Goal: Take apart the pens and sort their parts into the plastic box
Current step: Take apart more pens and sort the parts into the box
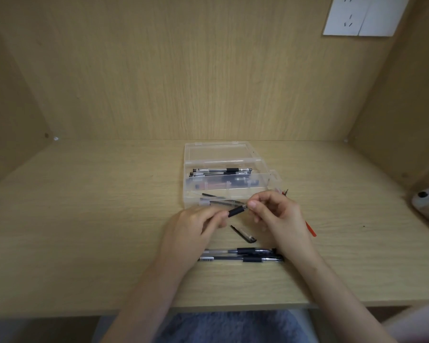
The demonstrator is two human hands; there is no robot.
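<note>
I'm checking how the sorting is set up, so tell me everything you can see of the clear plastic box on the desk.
The plastic box is clear, shallow and rectangular, open on the wooden desk. Its lid lies open behind it. Thin walls split the base into long rows: the far row holds pens, the middle dark and reddish parts, the near one clear barrels. The right hand overlaps its front right corner; whether they touch cannot be told.

The wooden counter [84, 231] carries a clear plastic box [223, 154] beyond the hands [191, 229], two pens [245, 251] nearer, and a cap [243, 234] between them.
</note>
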